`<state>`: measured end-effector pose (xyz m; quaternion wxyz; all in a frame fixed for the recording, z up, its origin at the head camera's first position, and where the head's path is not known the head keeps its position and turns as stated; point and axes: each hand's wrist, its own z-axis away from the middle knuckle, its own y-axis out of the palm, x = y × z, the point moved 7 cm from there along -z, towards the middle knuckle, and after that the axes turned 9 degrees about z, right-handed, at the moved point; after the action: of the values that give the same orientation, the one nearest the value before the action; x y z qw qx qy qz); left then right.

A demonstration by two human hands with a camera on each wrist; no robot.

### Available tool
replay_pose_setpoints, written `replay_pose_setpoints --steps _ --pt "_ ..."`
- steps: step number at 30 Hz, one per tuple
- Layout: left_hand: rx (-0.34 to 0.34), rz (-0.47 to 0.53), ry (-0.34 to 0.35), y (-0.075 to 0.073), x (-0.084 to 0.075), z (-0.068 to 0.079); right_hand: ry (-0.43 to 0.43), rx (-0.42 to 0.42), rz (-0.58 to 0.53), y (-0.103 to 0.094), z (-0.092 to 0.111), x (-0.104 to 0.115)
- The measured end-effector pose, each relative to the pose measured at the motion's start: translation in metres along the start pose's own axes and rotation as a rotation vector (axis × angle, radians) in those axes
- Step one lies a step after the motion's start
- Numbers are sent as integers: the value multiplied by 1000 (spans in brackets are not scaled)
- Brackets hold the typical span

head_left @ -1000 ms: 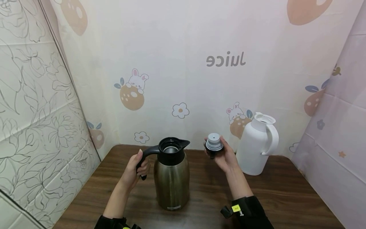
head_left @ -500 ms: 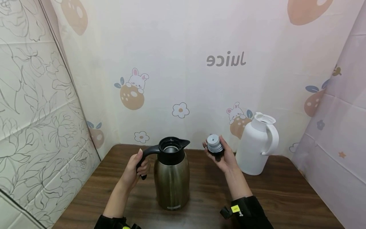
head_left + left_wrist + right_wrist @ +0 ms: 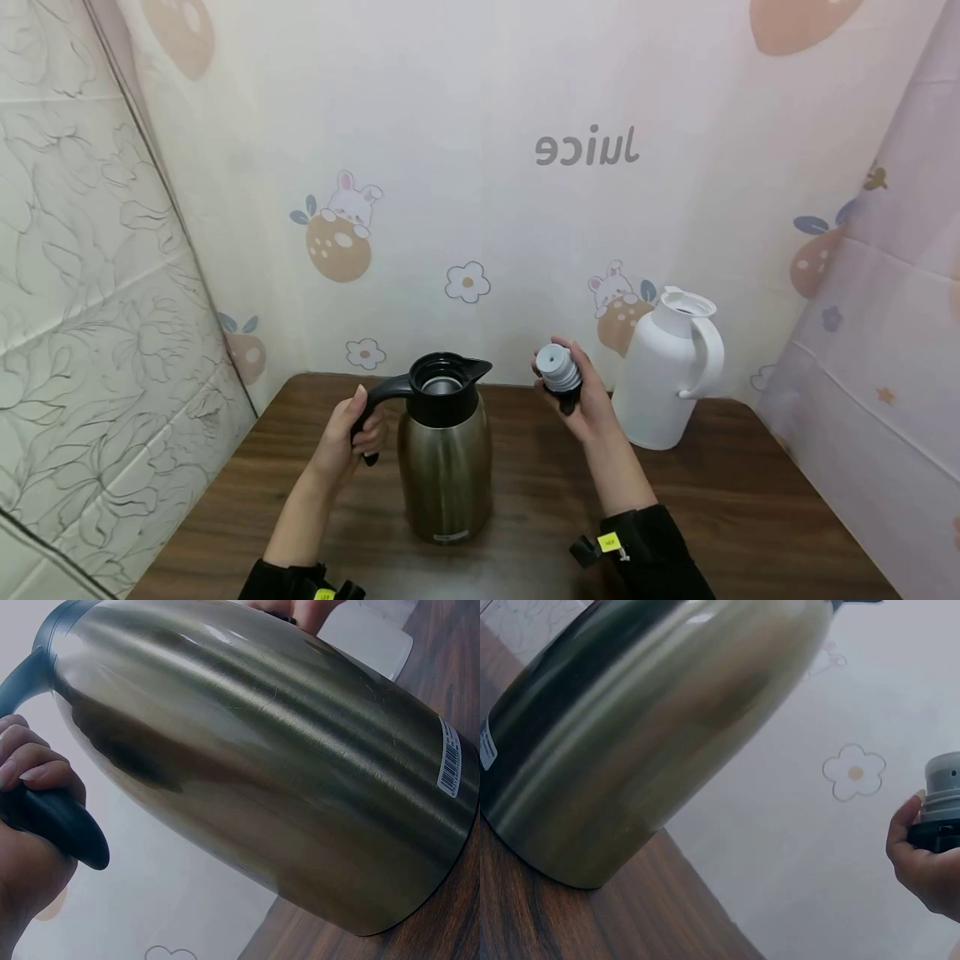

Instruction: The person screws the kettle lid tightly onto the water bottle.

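Note:
A bronze metal thermos jug (image 3: pixel 446 467) with a black collar and spout stands upright on the table, its mouth uncovered. My left hand (image 3: pixel 349 433) grips its black handle (image 3: pixel 386 388), fingers curled round it, as the left wrist view also shows. To the right of the jug, my right hand (image 3: pixel 588 398) holds the jug's stopper (image 3: pixel 558 367) above the table. The stopper has a grey threaded plug and a black top; the plug faces up and is tilted toward the head camera. In the right wrist view the stopper (image 3: pixel 943 791) shows at the right edge, pinched in the fingers.
A white thermos jug (image 3: pixel 660 375) with its mouth uncovered stands behind my right forearm, handle toward the right. The brown wooden table (image 3: pixel 540 517) meets a printed curtain (image 3: pixel 480 208) at the back, with more curtains at both sides.
My right hand has tilted the stopper so that its plug leans toward the head camera and slightly left. The left hand keeps its grip on the handle, and the view has shifted slightly.

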<state>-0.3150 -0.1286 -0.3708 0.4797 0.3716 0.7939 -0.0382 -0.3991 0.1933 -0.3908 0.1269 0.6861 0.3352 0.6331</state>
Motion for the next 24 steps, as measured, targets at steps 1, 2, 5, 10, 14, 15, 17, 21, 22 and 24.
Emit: replay_pose_setpoints --steps 1,2,5,10,14,15,17,21,22,24 --pt "2 -2 6 0 -1 0 -18 0 22 4 0 2" --pt "5 -7 12 0 -3 0 -36 2 47 8 0 4" --pt "13 -8 16 0 -4 1 -83 -6 130 18 2 10" --pt "10 2 -1 0 -2 0 -172 -33 370 35 9 25" --pt "8 12 2 2 -1 0 -274 -43 616 57 13 41" --pt "9 17 4 2 -1 0 -308 -42 684 63 15 45" --pt "14 30 6 2 0 0 -372 -37 822 76 19 53" --pt "11 27 7 2 0 0 -467 -20 1074 101 26 66" --pt "9 24 6 2 0 0 -482 -17 1124 106 27 68" --pt "7 14 6 2 -1 0 -519 -10 1216 116 30 73"
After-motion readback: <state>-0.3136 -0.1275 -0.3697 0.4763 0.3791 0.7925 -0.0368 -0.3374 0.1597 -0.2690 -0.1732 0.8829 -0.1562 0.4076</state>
